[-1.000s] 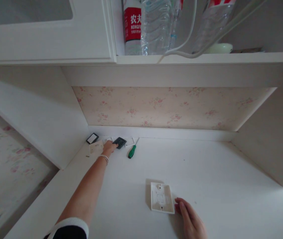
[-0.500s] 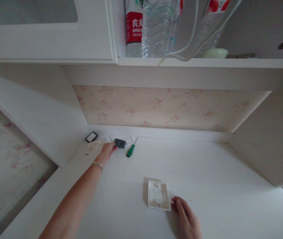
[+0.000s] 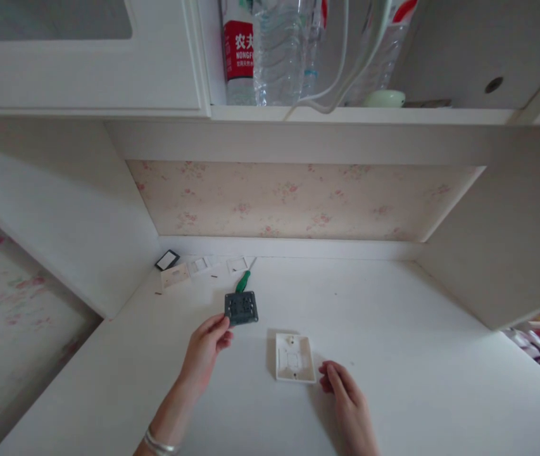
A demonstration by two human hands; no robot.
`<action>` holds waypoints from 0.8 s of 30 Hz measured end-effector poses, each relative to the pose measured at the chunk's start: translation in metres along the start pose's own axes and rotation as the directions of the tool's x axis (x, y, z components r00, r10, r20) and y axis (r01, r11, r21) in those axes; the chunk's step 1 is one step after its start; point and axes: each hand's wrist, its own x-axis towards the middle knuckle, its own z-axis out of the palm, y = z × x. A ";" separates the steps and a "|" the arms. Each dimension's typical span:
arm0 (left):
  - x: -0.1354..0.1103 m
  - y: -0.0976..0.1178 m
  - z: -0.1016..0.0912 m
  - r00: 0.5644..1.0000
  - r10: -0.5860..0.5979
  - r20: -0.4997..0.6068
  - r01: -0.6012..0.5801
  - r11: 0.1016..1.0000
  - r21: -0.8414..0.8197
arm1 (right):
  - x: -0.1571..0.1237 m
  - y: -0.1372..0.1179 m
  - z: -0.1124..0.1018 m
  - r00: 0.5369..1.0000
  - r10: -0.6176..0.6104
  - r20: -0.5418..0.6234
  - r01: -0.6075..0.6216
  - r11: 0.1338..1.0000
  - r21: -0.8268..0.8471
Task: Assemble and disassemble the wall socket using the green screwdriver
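Note:
My left hand (image 3: 206, 348) pinches a dark grey wall socket panel (image 3: 241, 308) by its lower left corner and holds it above the worktop. A white electrical back box (image 3: 294, 358) lies on the worktop with its hollow side up. Just to the right of this box is my right hand (image 3: 343, 389), its fingers curled and closed. Whatever those fingers hold, if anything, is hidden. Behind the panel lies a green-handled screwdriver (image 3: 244, 280), partly covered by it.
Along the back left of the worktop (image 3: 393, 329) lie a dark-framed plate (image 3: 167, 260), a cream cover plate (image 3: 175, 275) and white frames (image 3: 237, 265). Overhead, a shelf (image 3: 251, 114) holds plastic bottles (image 3: 279, 57) and a hanging white cable (image 3: 326, 104). Side panels stand left and right.
My left hand has lifted the socket panel from beside the screwdriver and brought it toward me, closer to the back box. My right hand stays beside the box. The view has shifted slightly.

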 end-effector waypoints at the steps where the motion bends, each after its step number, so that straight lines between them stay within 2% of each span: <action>1: -0.012 -0.009 0.003 1.000 -0.024 0.004 0.024 1.000 0.000 | 0.000 0.000 0.000 1.000 -0.007 0.000 0.007 1.000 0.007; 5: -0.046 -0.040 0.021 0.996 -0.072 0.056 0.072 0.997 0.004 | 0.001 0.000 0.001 0.999 -0.016 0.029 0.015 1.000 0.020; 8: -0.057 -0.054 0.035 0.981 -0.107 0.160 0.098 0.993 0.066 | 0.002 0.000 0.002 0.997 -0.016 0.077 0.017 1.000 -0.014; 11: -0.059 -0.061 0.047 0.958 -0.133 0.253 0.096 0.983 0.155 | 0.004 -0.005 0.004 0.991 -0.070 0.110 0.077 0.995 -0.061; 15: -0.055 -0.065 0.057 0.942 -0.115 0.316 0.045 0.974 0.221 | 0.009 -0.015 0.010 0.971 -0.193 0.141 0.205 0.976 -0.079; 19: -0.054 -0.068 0.056 0.908 -0.120 0.402 0.013 0.965 0.261 | 0.010 -0.023 0.014 0.954 -0.250 0.168 0.267 0.960 -0.088; 24: -0.054 -0.071 0.051 0.879 -0.106 0.464 -0.051 0.949 0.312 | 0.006 -0.022 0.012 0.957 -0.240 0.161 0.258 0.961 -0.103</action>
